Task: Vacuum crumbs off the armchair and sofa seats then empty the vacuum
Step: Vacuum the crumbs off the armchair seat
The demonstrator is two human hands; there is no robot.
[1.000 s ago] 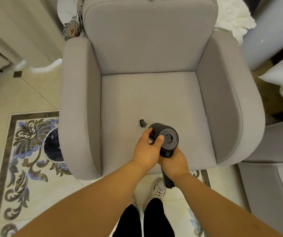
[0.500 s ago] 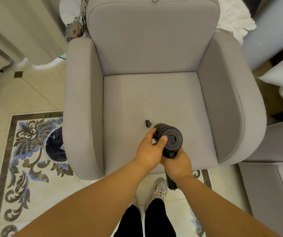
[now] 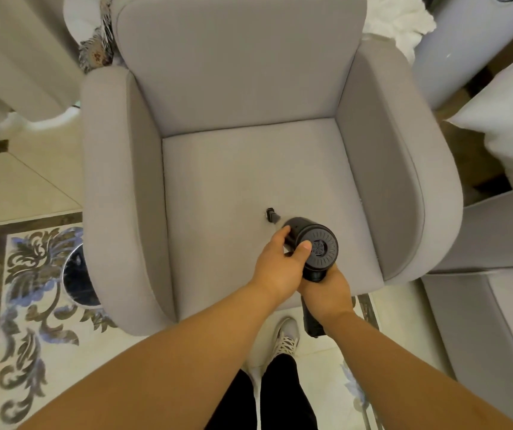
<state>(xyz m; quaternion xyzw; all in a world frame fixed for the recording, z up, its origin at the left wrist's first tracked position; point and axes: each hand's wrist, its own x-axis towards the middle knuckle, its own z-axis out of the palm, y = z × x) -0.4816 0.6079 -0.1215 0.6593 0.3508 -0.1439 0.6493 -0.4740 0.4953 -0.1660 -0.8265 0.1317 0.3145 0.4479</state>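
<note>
A grey armchair (image 3: pixel 382 156) fills the middle of the head view, its seat cushion (image 3: pixel 249 169) facing me. A black handheld vacuum (image 3: pixel 322 243) points down at the front of the seat, its small nozzle (image 3: pixel 271 214) touching the fabric. My right hand (image 3: pixel 326 288) grips the vacuum's handle from below. My left hand (image 3: pixel 280 265) wraps the side of the round body, thumb on its vented rear cap. Crumbs on the seat are too small to make out.
A grey sofa (image 3: pixel 491 321) stands at the right, with a white pillow (image 3: pixel 509 119) behind it. A round dark bin (image 3: pixel 78 280) sits on the patterned tile floor (image 3: pixel 25 290) left of the armchair. My legs and a white shoe (image 3: pixel 286 339) are below the seat's front edge.
The vacuum and both hands have shifted slightly to the right along the seat's front; the grip is unchanged. The camera view has drifted a little.
</note>
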